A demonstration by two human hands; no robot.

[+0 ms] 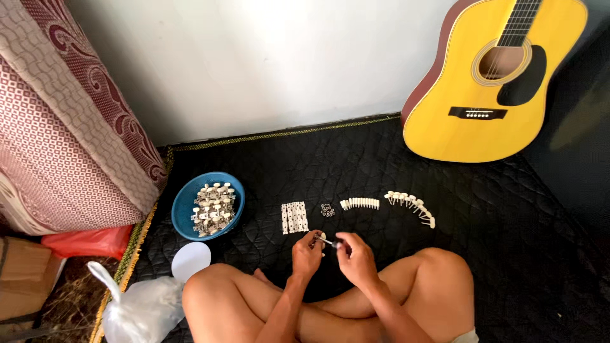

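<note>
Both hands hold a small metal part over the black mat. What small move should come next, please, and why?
Probably lay it down in a row. The left hand and right hand pinch one small tuner part, and sorted rows of white pegs lie just ahead on the mat.

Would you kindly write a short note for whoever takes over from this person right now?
Left hand and right hand together hold one small tuning peg above the black mat.
Blue bowl at left holds more pegs.
Laid out in a row: white plates, small rings, white pins, a curve of pegs.
Guitar leans on the wall.
</note>
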